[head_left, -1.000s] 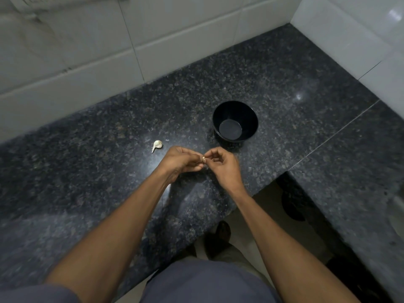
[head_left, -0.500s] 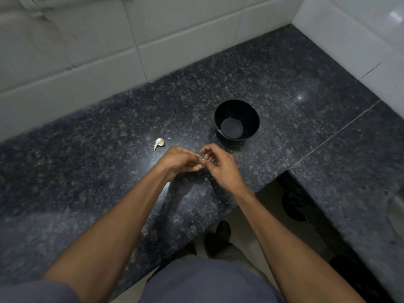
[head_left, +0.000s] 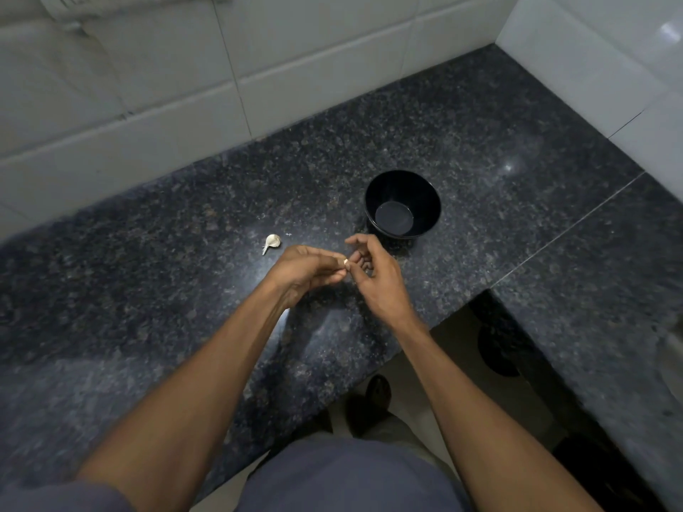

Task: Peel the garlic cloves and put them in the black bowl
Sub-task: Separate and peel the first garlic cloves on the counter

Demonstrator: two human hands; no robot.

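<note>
My left hand (head_left: pixel 303 269) pinches a small garlic clove (head_left: pixel 345 261) at its fingertips, just above the dark granite counter (head_left: pixel 148 290); only a pale tip of the clove shows. My right hand (head_left: pixel 377 279) is right beside it, thumb touching the clove and the other fingers loosely spread. The black bowl (head_left: pixel 432 201) stands upright just behind my right hand, and nothing shows inside it. A second, unpeeled garlic clove (head_left: pixel 272 242) lies on the counter to the left of my hands.
White tiled walls (head_left: pixel 148 86) close off the counter at the back and right. The counter's front edge cuts in at the right, with the floor and my foot (head_left: pixel 377 393) below. A tiny white flake (head_left: pixel 288 234) lies near the loose clove.
My right hand's fingers have uncurled and spread away from the clove, leaving mainly the thumb at it. My left hand keeps its pinch. Both hands sit slightly nearer the bowl.
</note>
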